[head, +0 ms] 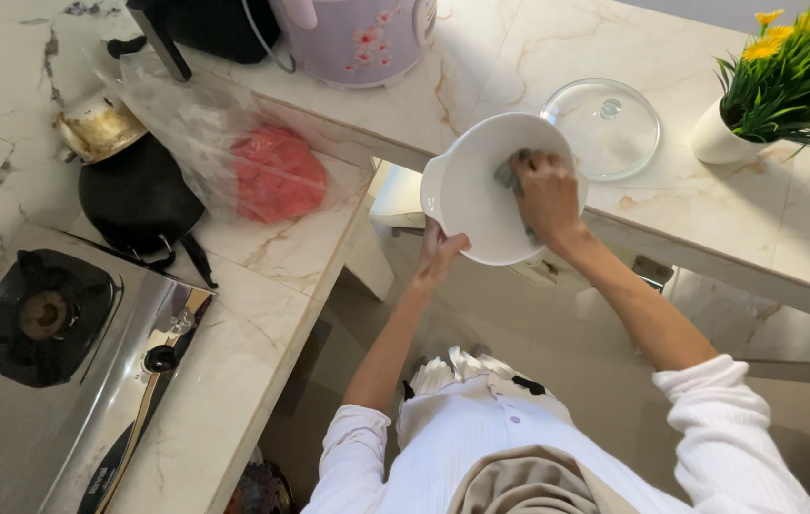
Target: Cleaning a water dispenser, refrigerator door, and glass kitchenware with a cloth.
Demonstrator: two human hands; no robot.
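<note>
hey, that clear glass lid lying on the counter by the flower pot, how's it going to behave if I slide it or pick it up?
The glass lid looks rigid and probably breakable, being clear glass. It lies flat on smooth marble, so a push would likely make it slide rather than roll. Its small centre knob seems the surest grip; the rim may be slippery.

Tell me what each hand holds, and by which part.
Left hand grips the white bowl by its lower rim. Right hand presses a grey cloth inside the bowl, bunched under its fingers.

Glossy white ceramic bowl [481, 195] at twelve o'clock; clear glass lid [614, 128] at one; veined polished marble counter [271, 314]; shiny steel stove [90, 381] at nine.
</note>
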